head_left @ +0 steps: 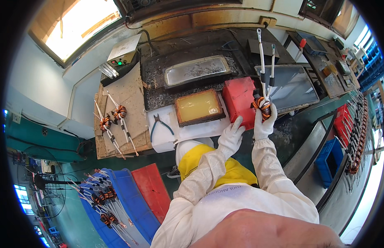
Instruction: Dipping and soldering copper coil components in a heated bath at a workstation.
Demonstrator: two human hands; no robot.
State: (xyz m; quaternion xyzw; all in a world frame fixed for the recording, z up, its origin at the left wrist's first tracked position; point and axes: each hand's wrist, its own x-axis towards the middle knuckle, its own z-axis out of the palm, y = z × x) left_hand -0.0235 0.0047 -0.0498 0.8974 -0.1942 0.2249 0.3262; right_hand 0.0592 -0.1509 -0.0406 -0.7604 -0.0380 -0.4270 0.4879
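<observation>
In a white glove, my right hand (pixel 264 127) grips a toroidal coil (pixel 265 110) wound with copper-coloured wire. Two white-sleeved leads with metal lugs rise from the coil, pointing away from me. My left hand (pixel 230 139), also gloved, is at the near edge of a red plastic box (pixel 238 99), fingers extended and holding nothing visible; whether it touches the box I cannot tell. Left of the box lies a shallow tray (pixel 179 120) of yellowish liquid. Behind that, a rectangular pot (pixel 169 85) has a silvery surface. Blue-handled cutters (pixel 159 121) rest on a white sheet.
Two more coils (pixel 119 111) lie on cardboard (pixel 132 93) at the left. A control box (pixel 123 53) with a green light stands behind. Coils fill a blue bin (pixel 136 198) at lower left. A dark glass-like panel (pixel 289 87) and a rack of coils (pixel 357 153) are right.
</observation>
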